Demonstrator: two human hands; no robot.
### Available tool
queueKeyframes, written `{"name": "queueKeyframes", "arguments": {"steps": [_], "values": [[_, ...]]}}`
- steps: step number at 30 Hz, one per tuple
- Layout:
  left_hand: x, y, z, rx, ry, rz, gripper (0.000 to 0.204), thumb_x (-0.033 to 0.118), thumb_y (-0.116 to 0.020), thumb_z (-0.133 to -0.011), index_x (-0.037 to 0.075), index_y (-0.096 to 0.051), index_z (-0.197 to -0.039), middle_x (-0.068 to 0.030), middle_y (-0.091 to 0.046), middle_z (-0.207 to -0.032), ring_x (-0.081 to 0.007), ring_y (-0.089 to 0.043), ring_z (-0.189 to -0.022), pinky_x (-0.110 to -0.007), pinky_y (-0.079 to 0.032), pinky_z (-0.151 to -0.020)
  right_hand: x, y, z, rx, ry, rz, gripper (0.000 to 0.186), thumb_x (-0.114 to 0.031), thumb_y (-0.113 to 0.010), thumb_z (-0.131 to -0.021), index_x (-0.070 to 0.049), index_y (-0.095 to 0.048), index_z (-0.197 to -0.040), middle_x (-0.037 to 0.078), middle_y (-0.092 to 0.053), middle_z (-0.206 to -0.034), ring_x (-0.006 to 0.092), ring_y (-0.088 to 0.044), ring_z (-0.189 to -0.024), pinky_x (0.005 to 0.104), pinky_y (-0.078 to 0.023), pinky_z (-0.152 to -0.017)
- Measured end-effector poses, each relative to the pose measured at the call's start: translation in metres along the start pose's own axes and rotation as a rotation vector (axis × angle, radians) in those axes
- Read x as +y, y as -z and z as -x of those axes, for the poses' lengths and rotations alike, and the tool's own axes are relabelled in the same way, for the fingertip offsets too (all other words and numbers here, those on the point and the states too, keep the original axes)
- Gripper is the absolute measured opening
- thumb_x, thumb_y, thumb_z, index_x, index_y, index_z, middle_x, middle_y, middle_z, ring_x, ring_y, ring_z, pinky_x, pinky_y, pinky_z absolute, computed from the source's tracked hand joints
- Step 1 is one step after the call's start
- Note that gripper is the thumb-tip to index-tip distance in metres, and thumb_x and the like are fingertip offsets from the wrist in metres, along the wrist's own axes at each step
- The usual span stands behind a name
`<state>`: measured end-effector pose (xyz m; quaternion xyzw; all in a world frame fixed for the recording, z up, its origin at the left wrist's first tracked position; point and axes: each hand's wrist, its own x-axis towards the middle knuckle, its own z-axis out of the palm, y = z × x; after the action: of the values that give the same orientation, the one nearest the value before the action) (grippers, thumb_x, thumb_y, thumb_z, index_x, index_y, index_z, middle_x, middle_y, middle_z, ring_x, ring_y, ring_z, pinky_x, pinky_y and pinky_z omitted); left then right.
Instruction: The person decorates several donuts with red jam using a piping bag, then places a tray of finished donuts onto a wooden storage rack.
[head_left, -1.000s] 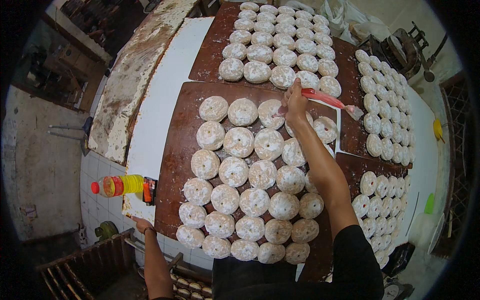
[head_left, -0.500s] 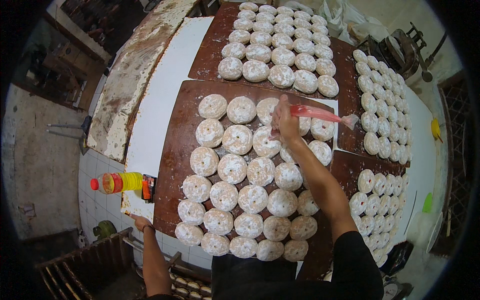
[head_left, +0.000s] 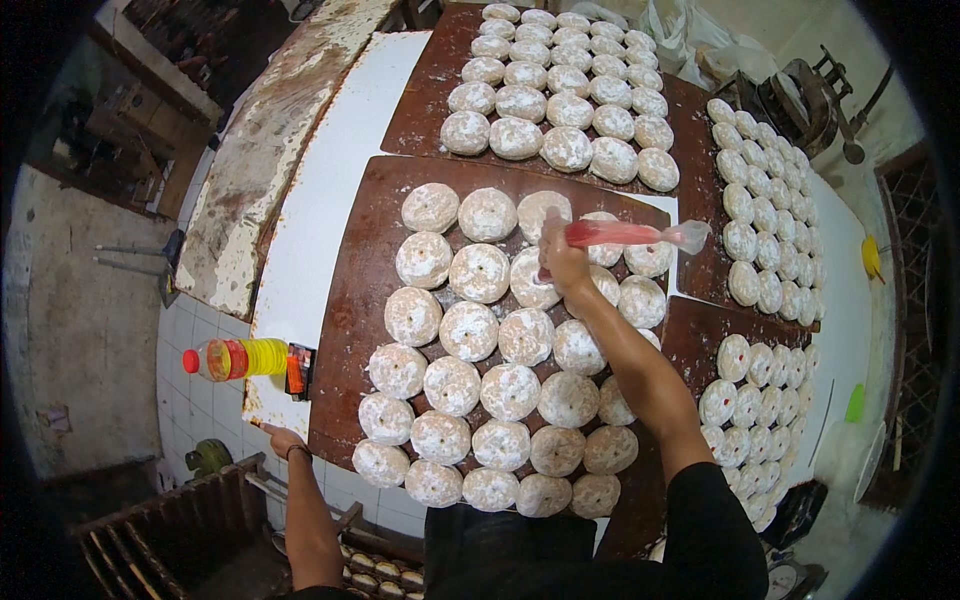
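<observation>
Right fingers (head_left: pixel 552 247) curled round red bag (head_left: pixel 622 233)

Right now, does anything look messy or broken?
Yes: the long ledge at the left has stained, peeling paint, so it looks worn. The nearest brown board is flecked white around the dough rounds, which looks a bit messy.

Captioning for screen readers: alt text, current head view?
The right hand holds a clear plastic bag with red contents over round, white-powdered buns in rows on a dark brown board. The left hand rests at a corner of the white tabletop, near a red-capped plastic bottle with yellow contents.
</observation>
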<state>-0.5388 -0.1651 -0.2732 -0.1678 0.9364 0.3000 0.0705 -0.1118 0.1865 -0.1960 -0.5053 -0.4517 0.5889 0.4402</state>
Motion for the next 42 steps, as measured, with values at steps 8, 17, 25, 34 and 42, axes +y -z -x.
{"name": "queueKeyframes", "arguments": {"steps": [8,17,25,34,42], "values": [[-0.006,-0.003,-0.011,-0.037,-0.007,-0.013,0.082,0.058,-0.014,-0.081,-0.013,-0.051,-0.095,-0.0305,-0.048,-0.103,-0.0407,-0.047,-0.096,-0.045,-0.036,-0.084,-0.021,0.002,0.003,-0.006,-0.015,-0.313,0.045,-0.045,-0.043,-0.083,-0.017,-0.026,-0.052,-0.007,-0.021,-0.044,0.0051,-0.019,-0.035,0.0215,-0.015,-0.033],[0.002,0.002,-0.003,-0.013,-0.003,-0.025,0.082,0.058,-0.014,-0.081,-0.014,-0.049,-0.099,-0.03,-0.046,-0.107,-0.0406,-0.045,-0.1,-0.045,-0.034,-0.087,-0.011,0.005,-0.002,0.063,0.14,-0.098,0.044,-0.043,-0.038,-0.086,-0.014,-0.033,-0.053,-0.005,-0.028,-0.046,0.0061,-0.025,-0.039,0.0235,-0.02,-0.036],[-0.007,-0.001,-0.018,-0.024,0.021,-0.006,0.083,0.058,-0.012,-0.081,-0.014,-0.049,-0.1,-0.0297,-0.046,-0.107,-0.0411,-0.045,-0.1,-0.047,-0.034,-0.087,-0.06,0.058,0.033,0.23,0.095,-0.332,0.045,-0.05,-0.035,-0.084,-0.016,-0.028,-0.056,-0.005,-0.025,-0.045,0.0062,-0.023,-0.036,0.0211,-0.022,-0.034],[0.003,0.0,0.001,-0.012,-0.03,-0.036,0.081,0.057,-0.014,-0.082,-0.013,-0.049,-0.099,-0.0297,-0.048,-0.105,-0.0417,-0.045,-0.098,-0.045,-0.034,-0.086,0.002,0.081,0.023,0.281,0.102,-0.023,0.041,-0.044,-0.039,-0.085,-0.016,-0.034,-0.055,-0.007,-0.027,-0.049,0.0038,-0.024,-0.038,0.0204,-0.019,-0.035],[0.005,0.005,0.008,0.014,-0.053,-0.043,0.081,0.058,-0.015,-0.081,-0.013,-0.05,-0.099,-0.0291,-0.048,-0.105,-0.0417,-0.046,-0.097,-0.046,-0.035,-0.085,0.011,0.073,0.029,0.355,0.102,-0.102,0.044,-0.044,-0.041,-0.085,-0.017,-0.029,-0.052,-0.007,-0.026,-0.046,0.0047,-0.023,-0.038,0.0215,-0.018,-0.035]]}}
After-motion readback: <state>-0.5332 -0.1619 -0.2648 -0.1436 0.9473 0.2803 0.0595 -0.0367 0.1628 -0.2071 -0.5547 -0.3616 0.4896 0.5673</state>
